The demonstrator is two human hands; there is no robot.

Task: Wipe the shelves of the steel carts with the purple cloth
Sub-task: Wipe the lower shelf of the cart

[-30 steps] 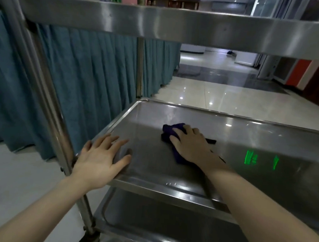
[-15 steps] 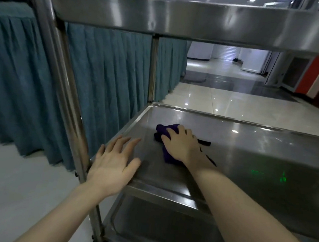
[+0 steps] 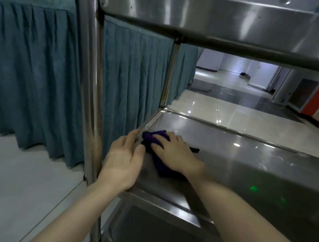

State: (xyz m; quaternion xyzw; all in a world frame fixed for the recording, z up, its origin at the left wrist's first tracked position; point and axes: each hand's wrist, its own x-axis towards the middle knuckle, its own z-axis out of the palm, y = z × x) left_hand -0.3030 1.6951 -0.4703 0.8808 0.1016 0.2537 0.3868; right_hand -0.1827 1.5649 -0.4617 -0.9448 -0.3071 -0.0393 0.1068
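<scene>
Purple cloth [image 3: 160,165] is lying bunched on the middle shelf [image 3: 246,157] of the steel cart [image 3: 168,202], close to the shelf's left rim, and I am pressing it down under my right hand [image 3: 175,154]. My right fingers [image 3: 165,138] are lying nearly straight and close together across the cloth, palm flat on it rather than curled round it. Dark folds are showing past the fingertips and on the thumb side of the hand.

My left hand [image 3: 122,161] is resting palm down just beside it, at the shelf's left edge. Its fingers [image 3: 133,138] are loosely spread and gripping nothing, with the fingertips reaching toward the rim. I cannot tell whether they are touching the cloth.

The near upright [image 3: 92,135] is standing just left of my left wrist. The top shelf [image 3: 218,21] is hanging overhead, and the lower shelf [image 3: 156,234] is showing beneath my forearms. A green spot of light [image 3: 253,188] is glowing on the middle shelf to the right of my right forearm. Teal pleated skirting [image 3: 35,74] is hanging beyond the cart on the left, and glossy floor tiles [image 3: 222,106] are stretching away behind it.
</scene>
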